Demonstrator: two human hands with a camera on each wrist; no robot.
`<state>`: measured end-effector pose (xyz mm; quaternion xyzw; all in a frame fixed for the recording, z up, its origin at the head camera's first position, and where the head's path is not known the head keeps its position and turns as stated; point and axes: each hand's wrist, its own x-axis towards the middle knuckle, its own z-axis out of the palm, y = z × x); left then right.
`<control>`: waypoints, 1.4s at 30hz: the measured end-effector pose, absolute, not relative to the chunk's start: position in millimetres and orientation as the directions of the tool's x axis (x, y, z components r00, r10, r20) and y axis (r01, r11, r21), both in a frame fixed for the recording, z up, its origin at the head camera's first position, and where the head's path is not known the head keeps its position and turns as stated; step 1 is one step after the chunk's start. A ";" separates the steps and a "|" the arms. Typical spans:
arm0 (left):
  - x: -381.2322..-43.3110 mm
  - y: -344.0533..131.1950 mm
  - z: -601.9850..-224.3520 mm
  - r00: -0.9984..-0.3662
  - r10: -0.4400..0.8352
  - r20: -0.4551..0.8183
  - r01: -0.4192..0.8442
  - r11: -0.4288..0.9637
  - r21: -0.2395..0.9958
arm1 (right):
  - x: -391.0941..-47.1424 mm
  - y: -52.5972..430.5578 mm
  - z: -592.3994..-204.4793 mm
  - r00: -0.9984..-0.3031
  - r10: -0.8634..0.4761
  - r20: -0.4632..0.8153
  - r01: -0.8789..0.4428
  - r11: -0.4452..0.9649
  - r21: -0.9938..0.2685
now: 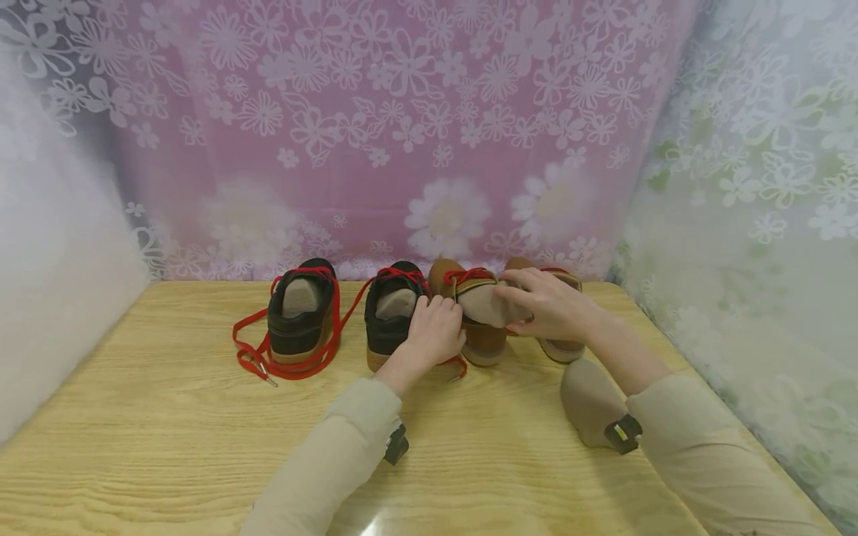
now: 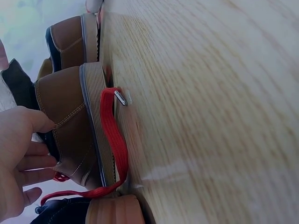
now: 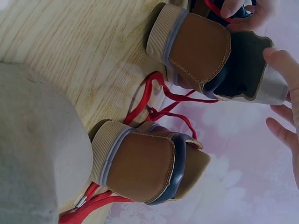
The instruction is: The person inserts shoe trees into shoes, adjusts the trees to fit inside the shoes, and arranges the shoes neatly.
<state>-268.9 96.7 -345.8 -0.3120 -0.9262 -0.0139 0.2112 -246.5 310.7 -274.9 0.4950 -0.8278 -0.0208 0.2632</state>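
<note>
My left hand (image 1: 436, 331) grips the side of a brown shoe (image 1: 484, 346) with red laces. In the left wrist view, its thumb and fingers lie at the collar of that brown shoe (image 2: 70, 102). My right hand (image 1: 553, 301) holds a beige, rounded shoe insert (image 1: 481, 305) at the opening of the same shoe. The right wrist view shows the fingers around the pale insert (image 3: 275, 86), beside a dark flap (image 3: 247, 65) rising from the shoe. A second brown shoe (image 3: 140, 161) stands to the right, partly hidden by my right hand in the head view.
Two black shoes (image 1: 295, 335) with red laces stand on the left, with beige pieces inside them. Another beige insert (image 1: 590, 402) lies on the wooden table (image 1: 167, 447) near my right forearm. Loose red laces (image 1: 248, 350) trail over the tabletop. Flowered curtains (image 1: 402, 149) hang behind and at the sides.
</note>
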 end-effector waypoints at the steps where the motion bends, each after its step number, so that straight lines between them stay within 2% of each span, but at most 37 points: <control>1: -269.0 96.7 -346.1 -0.717 0.572 0.397 0.584 0.805 -0.106 | -246.3 310.7 -275.2 -0.374 -0.828 0.417 -0.805 0.513 0.297; 10: -270.7 97.0 -348.1 -0.713 0.575 0.401 0.584 0.804 -0.113 | -245.6 309.5 -275.6 -0.417 -0.792 0.446 -0.775 0.566 0.281; 18: -271.5 96.7 -348.0 -0.697 0.573 0.431 0.585 0.802 -0.122 | -247.5 302.7 -272.9 -0.369 -0.796 0.480 -0.773 0.550 0.317; 26: -271.2 96.4 -347.9 -0.704 0.573 0.421 0.584 0.803 -0.118 | -249.2 299.8 -275.1 -0.432 -0.775 0.462 -0.743 0.596 0.305; 42: -270.2 95.8 -346.5 -0.720 0.579 0.382 0.581 0.805 -0.124 | -255.2 294.7 -278.6 -0.433 -0.763 0.479 -0.732 0.608 0.308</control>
